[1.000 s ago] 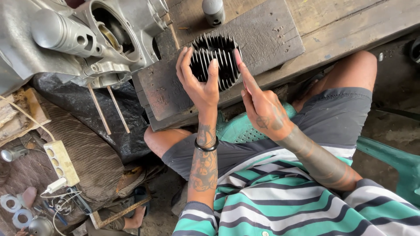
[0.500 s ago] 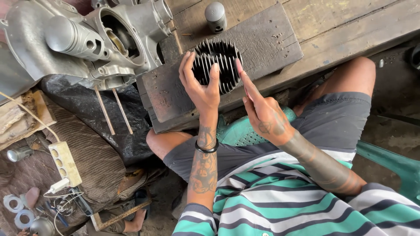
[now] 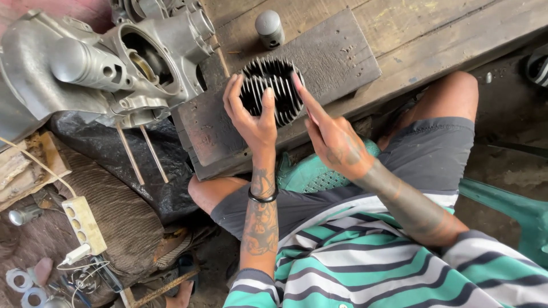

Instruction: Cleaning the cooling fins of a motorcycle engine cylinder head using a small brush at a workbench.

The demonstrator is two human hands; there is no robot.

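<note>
A black finned engine cylinder (image 3: 273, 86) rests on a dark wooden block (image 3: 337, 54). My left hand (image 3: 249, 113) cups its near left side, thumb and fingers spread over the fins. My right hand (image 3: 331, 134) reaches in from the right, its extended fingers touching the fins on the cylinder's right edge. Both forearms are tattooed, and a black band circles my left wrist.
A grey metal engine crankcase (image 3: 108, 63) with two long studs lies to the left. A small grey piston (image 3: 269, 27) stands on the planks behind the block. A white power strip (image 3: 84, 225), rags and washers lie lower left. A green plastic stool (image 3: 508, 208) is under me.
The view has shifted slightly. Both hands stay on the finned cylinder, with the right fingers sliding a little along its right edge.
</note>
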